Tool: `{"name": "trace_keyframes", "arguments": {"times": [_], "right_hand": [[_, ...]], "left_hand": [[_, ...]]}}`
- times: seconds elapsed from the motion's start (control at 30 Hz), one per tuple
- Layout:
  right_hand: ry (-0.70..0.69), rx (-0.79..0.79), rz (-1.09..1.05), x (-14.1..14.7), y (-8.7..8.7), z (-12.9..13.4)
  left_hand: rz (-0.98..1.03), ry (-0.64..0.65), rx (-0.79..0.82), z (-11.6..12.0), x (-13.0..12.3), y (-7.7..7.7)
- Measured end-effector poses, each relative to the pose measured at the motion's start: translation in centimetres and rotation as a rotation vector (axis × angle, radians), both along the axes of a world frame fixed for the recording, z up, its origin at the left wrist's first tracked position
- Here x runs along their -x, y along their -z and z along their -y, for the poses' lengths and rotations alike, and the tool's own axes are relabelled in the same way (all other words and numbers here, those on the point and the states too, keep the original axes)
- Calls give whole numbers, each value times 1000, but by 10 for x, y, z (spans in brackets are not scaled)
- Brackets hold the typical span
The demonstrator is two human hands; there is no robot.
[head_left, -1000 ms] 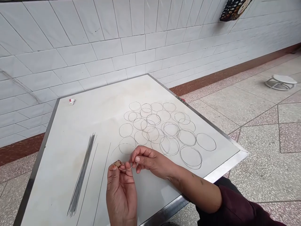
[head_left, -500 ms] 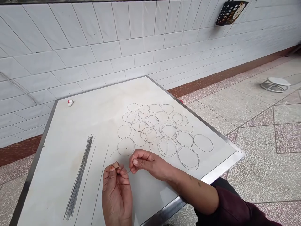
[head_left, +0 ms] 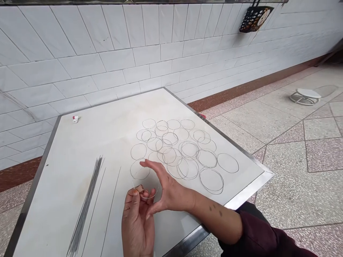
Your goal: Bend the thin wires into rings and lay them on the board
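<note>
My left hand [head_left: 138, 217] pinches a thin wire ring [head_left: 158, 185] between thumb and fingers above the near part of the table. A brown wrapping [head_left: 139, 189], perhaps tape, sits at the left fingertips. My right hand [head_left: 167, 189] is spread around the ring's right side, thumb below and fingers above; it grips nothing. Beyond the hands, many wire rings [head_left: 227, 163] lie flat, several overlapping. To the left lies a bundle of straight wires [head_left: 87, 205], with two single wires beside it, one of them a separate wire [head_left: 111, 208].
The white table [head_left: 107, 132] has a metal edge. Small red and white pieces [head_left: 76, 119] lie at its far left corner. A tiled wall stands behind, with a black basket [head_left: 255, 18] hanging on it. On the floor at right is a white stool [head_left: 305, 96].
My right hand has opened from a pinch at the wire and spread around the ring. The left hand and ring have shifted slightly right. The whole view has moved a little.
</note>
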State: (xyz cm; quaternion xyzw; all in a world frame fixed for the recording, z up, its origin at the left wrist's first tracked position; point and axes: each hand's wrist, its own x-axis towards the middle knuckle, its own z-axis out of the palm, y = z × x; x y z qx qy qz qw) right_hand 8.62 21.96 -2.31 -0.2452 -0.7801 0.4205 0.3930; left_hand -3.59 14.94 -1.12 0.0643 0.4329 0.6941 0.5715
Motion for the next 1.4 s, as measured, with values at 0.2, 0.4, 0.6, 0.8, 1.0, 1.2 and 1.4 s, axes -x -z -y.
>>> {"name": "trace_keyframes", "arguments": {"times": [0.2, 0.4, 0.6, 0.8, 1.0, 1.2, 1.4], "right_hand": [[60, -40, 13, -1, 4, -2], [63, -79, -28, 0, 12, -4], [70, -40, -53, 1, 13, -2], [84, -20, 5, -3, 7, -1], [94, 16, 27, -4, 5, 1], [106, 15, 26, -2, 5, 2], [135, -10, 34, -5, 7, 0]], "left_hand": [[-61, 2, 35, 0, -2, -3], [-100, 11, 23, -1, -4, -3], [-57, 47, 22, -1, -5, -1], [-18, 58, -11, 0, -6, 1], [-40, 61, -45, 1, -5, 5], [-51, 48, -38, 0, -6, 3], [-26, 86, -92, 0, -7, 1]]}}
